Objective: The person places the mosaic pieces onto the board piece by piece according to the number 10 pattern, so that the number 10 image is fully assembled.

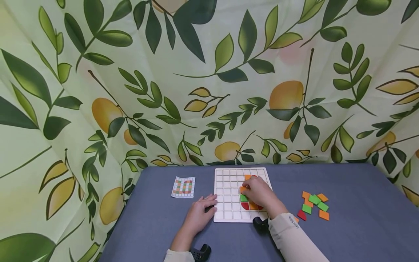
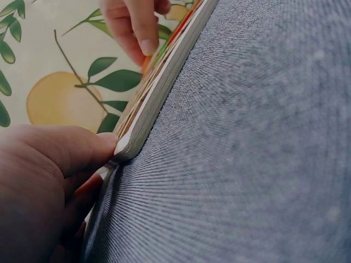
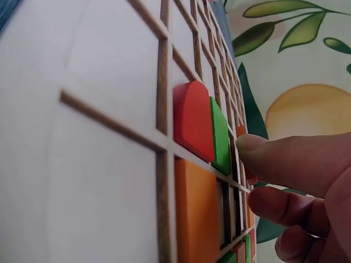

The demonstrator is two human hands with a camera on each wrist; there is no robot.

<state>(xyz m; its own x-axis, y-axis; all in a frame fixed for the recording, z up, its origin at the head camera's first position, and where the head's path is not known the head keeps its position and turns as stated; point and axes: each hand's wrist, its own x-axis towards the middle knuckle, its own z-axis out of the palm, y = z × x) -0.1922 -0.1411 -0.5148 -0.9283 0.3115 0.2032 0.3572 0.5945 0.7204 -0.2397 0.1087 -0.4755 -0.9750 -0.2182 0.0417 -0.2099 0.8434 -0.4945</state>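
A white grid board [image 1: 226, 216] lies on the table with several orange, green and red tiles set in its squares. Over its right half, my right hand [image 1: 262, 193] pinches an orange tile [image 3: 241, 130] with thumb and fingertips at the grid. Just in front of that tile sit a green tile [image 3: 220, 137] and a rounded red tile [image 3: 192, 120]; another orange tile [image 3: 196, 211] lies beside the red one. My left hand [image 1: 198, 214] rests at the board's left edge, its thumb touching the rim near a corner in the left wrist view.
A small printed pattern card [image 1: 178, 193] lies left of the board. Several loose orange and green tiles and a red tile [image 1: 302, 215] are scattered to the right on the grey-blue tablecloth [image 1: 360, 203]. A leaf-patterned curtain [image 1: 209, 91] hangs behind the table.
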